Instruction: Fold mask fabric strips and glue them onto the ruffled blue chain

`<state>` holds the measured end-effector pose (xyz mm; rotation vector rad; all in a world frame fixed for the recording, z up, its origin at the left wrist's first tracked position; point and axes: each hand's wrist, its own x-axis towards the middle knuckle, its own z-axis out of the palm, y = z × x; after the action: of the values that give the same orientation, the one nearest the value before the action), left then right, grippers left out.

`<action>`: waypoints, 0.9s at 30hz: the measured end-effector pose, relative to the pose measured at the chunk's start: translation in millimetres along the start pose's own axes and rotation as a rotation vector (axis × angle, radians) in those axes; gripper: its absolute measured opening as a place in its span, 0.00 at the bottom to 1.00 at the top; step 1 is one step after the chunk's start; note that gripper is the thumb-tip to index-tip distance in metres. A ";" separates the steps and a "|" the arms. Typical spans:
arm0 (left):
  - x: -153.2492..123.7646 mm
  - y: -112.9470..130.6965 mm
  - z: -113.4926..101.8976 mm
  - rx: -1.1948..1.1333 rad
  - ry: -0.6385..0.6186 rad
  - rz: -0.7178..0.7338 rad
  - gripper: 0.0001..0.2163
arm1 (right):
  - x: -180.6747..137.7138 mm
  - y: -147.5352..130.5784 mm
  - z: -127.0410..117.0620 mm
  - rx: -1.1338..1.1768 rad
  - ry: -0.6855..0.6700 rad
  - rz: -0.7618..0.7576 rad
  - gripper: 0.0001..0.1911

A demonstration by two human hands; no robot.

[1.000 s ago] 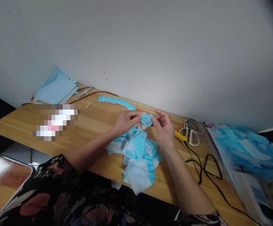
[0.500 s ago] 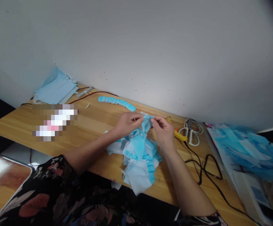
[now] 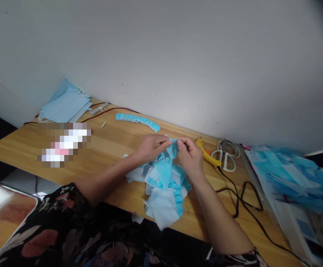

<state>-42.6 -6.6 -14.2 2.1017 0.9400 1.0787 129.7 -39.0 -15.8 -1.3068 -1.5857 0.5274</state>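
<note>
Between my two hands is a small piece of blue mask fabric, pinched at its upper edge. My left hand is closed on its left side, thumb and fingertips together. On the other side my right hand pinches the same piece between thumb and forefinger. Right below lies a loose heap of cut blue and white fabric pieces, reaching over the front of the table. A curved strip of overlapping folded blue pieces rests on the table beyond my left hand.
A yellow glue gun with a black cord and white-handled scissors lie right of my right hand. A bin heaped with blue fabric stands far right. Face masks are stacked back left, near a blurred-out object. A wall closes the back.
My right hand has moved slightly left, closer to my left hand, and more of the yellow glue gun shows. The held fabric is now bunched narrower between my fingers.
</note>
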 end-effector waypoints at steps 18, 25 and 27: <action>-0.2 5.9 -2.5 0.086 0.009 0.157 0.20 | 3.1 7.9 2.6 0.147 0.078 0.106 0.13; -1.5 6.4 -3.2 0.026 -0.006 0.074 0.19 | 8.4 14.2 0.2 0.254 0.074 0.149 0.14; -1.9 6.4 -2.5 -0.028 -0.002 -0.010 0.18 | 8.7 12.5 -1.1 0.231 0.072 0.126 0.14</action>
<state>-43.4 -11.4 -9.0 2.0727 0.9282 1.0789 137.2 -27.1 -21.9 -1.2405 -1.3459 0.7118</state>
